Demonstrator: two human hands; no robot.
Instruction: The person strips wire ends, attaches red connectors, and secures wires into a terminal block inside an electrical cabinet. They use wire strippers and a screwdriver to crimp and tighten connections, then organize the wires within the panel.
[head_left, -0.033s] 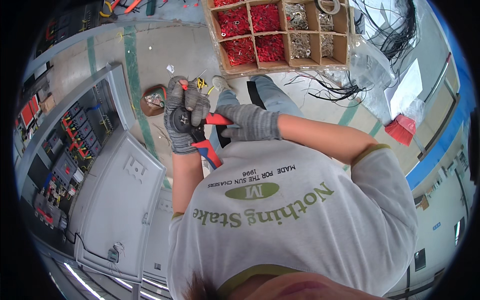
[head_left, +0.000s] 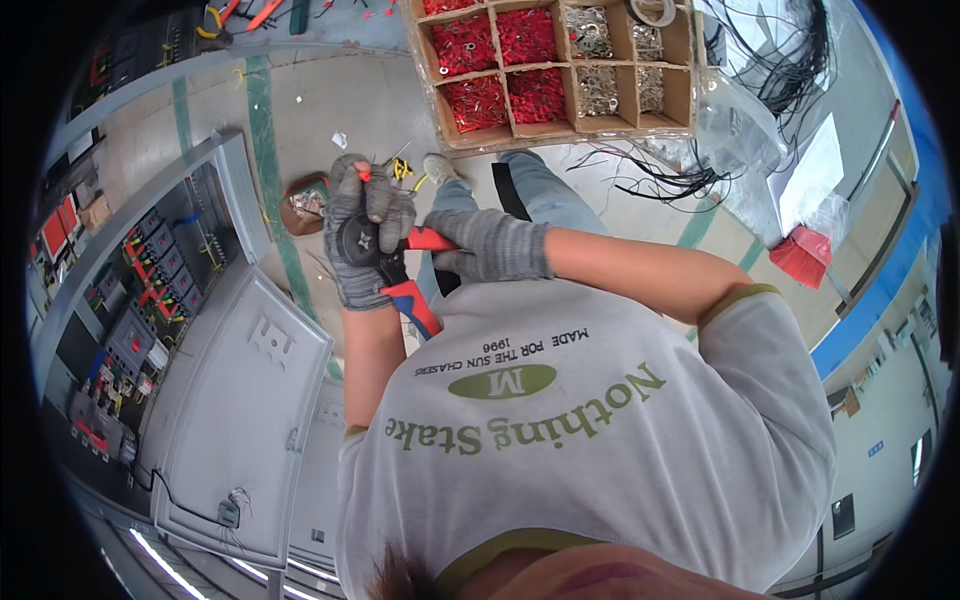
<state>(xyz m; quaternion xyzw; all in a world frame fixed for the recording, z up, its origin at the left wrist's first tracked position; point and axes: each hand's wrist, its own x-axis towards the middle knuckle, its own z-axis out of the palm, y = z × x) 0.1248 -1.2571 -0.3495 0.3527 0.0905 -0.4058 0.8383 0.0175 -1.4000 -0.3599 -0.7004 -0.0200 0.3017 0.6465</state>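
Crimping pliers (head_left: pixel 409 297) with red and blue handles are sitting just left of the frame's centre, between my two gloved hands. I am seeing no blur or shift that tells of a change, so the squeeze is looking, to my judgement, held mid-way rather than finished.

At the far left an open electrical cabinet (head_left: pixel 130 300) is showing rows of breakers, and its grey door (head_left: pixel 240 400) is hanging open below it. Moving right, my left hand (head_left: pixel 362 235) is wrapping closed around the pliers' head, fingers curled over the top. A thin yellow wire (head_left: pixel 402 170) is poking up just above those fingers. My right hand (head_left: pixel 488 245) is closing around the upper red handle, touching the left hand.

Further right, at the upper edge, a divided cardboard tray (head_left: pixel 575 128) is holding red and metal terminals, and loose black wires (head_left: pixel 680 180) are trailing beside it.

The tool's working end is staying hidden under my left glove, so I am unable to tell what it is biting. A small brown dish (head_left: pixel 303 207) behind my left hand is too small to read.
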